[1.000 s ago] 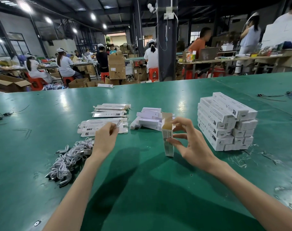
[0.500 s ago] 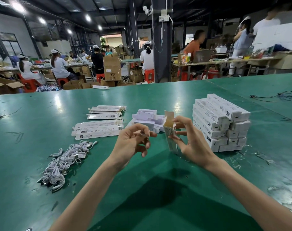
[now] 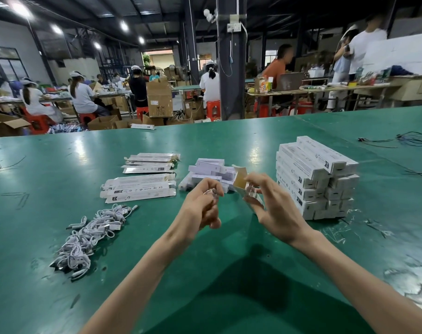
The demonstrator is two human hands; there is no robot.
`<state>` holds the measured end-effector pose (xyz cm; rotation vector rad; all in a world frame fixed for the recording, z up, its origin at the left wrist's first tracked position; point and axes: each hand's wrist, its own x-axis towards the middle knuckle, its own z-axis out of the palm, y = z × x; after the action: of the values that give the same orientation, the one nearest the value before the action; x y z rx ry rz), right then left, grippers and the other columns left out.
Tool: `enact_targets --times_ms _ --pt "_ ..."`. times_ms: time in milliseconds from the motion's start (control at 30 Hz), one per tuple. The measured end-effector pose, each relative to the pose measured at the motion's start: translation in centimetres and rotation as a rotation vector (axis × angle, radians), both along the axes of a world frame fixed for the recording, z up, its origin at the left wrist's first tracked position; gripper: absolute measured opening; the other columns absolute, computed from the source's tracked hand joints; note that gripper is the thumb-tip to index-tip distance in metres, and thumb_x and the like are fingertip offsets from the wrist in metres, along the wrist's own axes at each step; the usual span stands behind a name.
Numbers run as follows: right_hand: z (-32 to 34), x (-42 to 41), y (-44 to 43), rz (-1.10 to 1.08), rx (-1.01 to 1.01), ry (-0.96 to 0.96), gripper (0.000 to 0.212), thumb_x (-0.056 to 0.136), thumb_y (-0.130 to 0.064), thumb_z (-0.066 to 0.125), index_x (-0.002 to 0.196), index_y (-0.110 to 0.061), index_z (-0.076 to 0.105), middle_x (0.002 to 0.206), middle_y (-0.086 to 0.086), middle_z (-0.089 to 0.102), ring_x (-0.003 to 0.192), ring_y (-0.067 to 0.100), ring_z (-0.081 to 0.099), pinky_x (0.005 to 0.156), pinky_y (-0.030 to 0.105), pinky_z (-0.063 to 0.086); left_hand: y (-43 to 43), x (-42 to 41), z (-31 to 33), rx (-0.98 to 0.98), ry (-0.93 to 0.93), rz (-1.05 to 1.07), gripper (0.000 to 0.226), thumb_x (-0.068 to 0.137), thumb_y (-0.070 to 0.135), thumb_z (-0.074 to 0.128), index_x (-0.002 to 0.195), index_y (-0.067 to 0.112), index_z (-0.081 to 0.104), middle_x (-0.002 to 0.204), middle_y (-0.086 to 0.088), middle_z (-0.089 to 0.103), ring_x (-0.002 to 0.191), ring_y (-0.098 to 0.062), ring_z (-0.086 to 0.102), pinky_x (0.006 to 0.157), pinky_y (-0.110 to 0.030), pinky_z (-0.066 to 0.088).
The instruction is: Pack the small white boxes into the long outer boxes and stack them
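Fingers [image 3: 258,180] of right hand [image 3: 277,208] grip an outer box [image 3: 240,180], print unreadable; left hand [image 3: 198,208] pinches blurred item [image 3: 212,192].

Two arms in shot: the left forearm [image 3: 145,273] and right forearm [image 3: 350,268] are both bare and slim, running uncovered to the bottom edge. The left hand [image 3: 200,208] and right hand [image 3: 277,213] are bare too, with long, slender fingers.

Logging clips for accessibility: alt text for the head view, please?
The right hand holds an open outer box and the left hand pinches a small pale item beside it, over a green table. A stack of packed boxes stands right of them; flat cartons and cables lie left.
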<state>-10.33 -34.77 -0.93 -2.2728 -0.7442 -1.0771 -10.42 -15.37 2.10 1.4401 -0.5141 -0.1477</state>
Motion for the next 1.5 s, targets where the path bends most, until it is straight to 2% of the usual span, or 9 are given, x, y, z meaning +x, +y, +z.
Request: enact_targets --times_ms 100,267,367,567,700,867,1033,1233,1500 --pt "-0.1 0.0 0.1 -0.003 -0.026 0.017 0.059 0.078 0.009 0.071 0.116 -0.020 0.036 0.105 0.011 0.061 0.083 0.028 0.059 0.061 0.049 0.054 0.0 -0.2 -0.3 0.073 -0.147 -0.002 0.018 0.093 0.035 0.045 0.084 0.019 0.047 0.065 0.004 0.031 0.054 -0.012 0.032 0.056 -0.028 0.042" --pt "-0.3 -0.1 0.6 0.009 -0.070 0.042 0.054 0.084 0.005 0.066 0.116 -0.022 0.034 0.105 0.011 0.059 0.086 0.027 0.058 0.057 0.049 0.053 -0.7 -0.5 -1.3 0.180 -0.469 0.169 0.017 0.099 0.026 0.035 0.110 0.030 0.048 0.081 0.006 0.062 0.055 -0.020 0.054 0.062 -0.042 0.050" --pt "-0.3 -0.1 0.8 0.008 -0.074 0.047 0.057 0.083 0.006 0.067 0.118 -0.024 0.033 0.105 0.010 0.059 0.087 0.027 0.059 0.058 0.049 0.054 -0.7 -0.4 -1.8 0.279 -0.649 0.266 0.019 0.102 0.022 0.038 0.118 0.031 0.042 0.081 0.000 0.067 0.060 -0.014 0.060 0.066 -0.029 0.049" --pt "-0.4 -0.3 0.7 0.033 -0.092 0.036 0.057 0.083 0.007 0.066 0.122 -0.022 0.035 0.105 0.008 0.057 0.088 0.026 0.057 0.059 0.047 0.053 -0.8 -0.3 -1.7 0.325 -0.704 0.376 0.010 0.099 0.008 0.050 0.101 0.018 0.048 0.102 -0.009 0.069 0.062 -0.014 0.055 0.064 -0.028 0.049" --pt "-0.6 -0.3 0.9 0.042 -0.096 0.011 0.055 0.082 0.009 0.066 0.121 -0.020 0.040 0.102 0.003 0.054 0.085 0.020 0.053 0.056 0.044 0.052 -0.7 -0.3 -1.7 0.443 -0.903 0.489 0.012 0.088 -0.006 0.061 0.096 0.002 0.065 0.104 -0.011 0.067 0.078 -0.003 0.052 0.074 -0.012 0.047" --pt "-1.0 -0.3 1.4 0.059 -0.070 -0.010 0.059 0.082 0.008 0.066 0.125 -0.023 0.039 0.105 0.002 0.055 0.088 0.021 0.055 0.055 0.043 0.052 -1.0 -0.4 -1.5 0.291 -0.822 0.492 0.013 0.086 -0.006 0.062 0.096 -0.003 0.070 0.100 0.003 0.052 0.094 0.011 0.054 0.085 -0.003 0.042" --pt "-1.0 -0.4 1.7 0.059 -0.054 0.004 0.053 0.084 0.006 0.065 0.120 -0.023 0.041 0.104 -0.001 0.053 0.087 0.019 0.054 0.056 0.043 0.052 -1.0 -0.2 -1.9 0.252 -0.820 0.616 0.015 0.080 0.000 0.075 0.090 0.008 0.066 0.088 -0.001 0.061 0.072 -0.006 0.063 0.069 -0.024 0.055" --pt "-1.1 -0.5 1.7 0.095 -0.026 0.004 0.066 0.082 0.009 0.065 0.128 -0.029 0.037 0.109 -0.004 0.052 0.093 0.017 0.055 0.064 0.041 0.052 -1.1 -0.2 -2.6 0.241 -0.848 0.647 0.012 0.077 0.006 0.078 0.086 0.009 0.070 0.082 0.009 0.066 0.068 -0.008 0.061 0.066 -0.029 0.053" --pt "-0.9 -0.7 1.7 0.066 0.032 0.048 0.066 0.078 0.010 0.070 0.124 -0.024 0.039 0.110 0.004 0.062 0.094 0.025 0.062 0.069 0.047 0.055 -1.0 -0.3 -2.5 0.674 -1.235 0.573 0.026 0.094 0.021 0.048 0.119 0.016 0.048 0.085 0.003 0.068 0.084 -0.019 0.055 0.075 -0.031 0.044"
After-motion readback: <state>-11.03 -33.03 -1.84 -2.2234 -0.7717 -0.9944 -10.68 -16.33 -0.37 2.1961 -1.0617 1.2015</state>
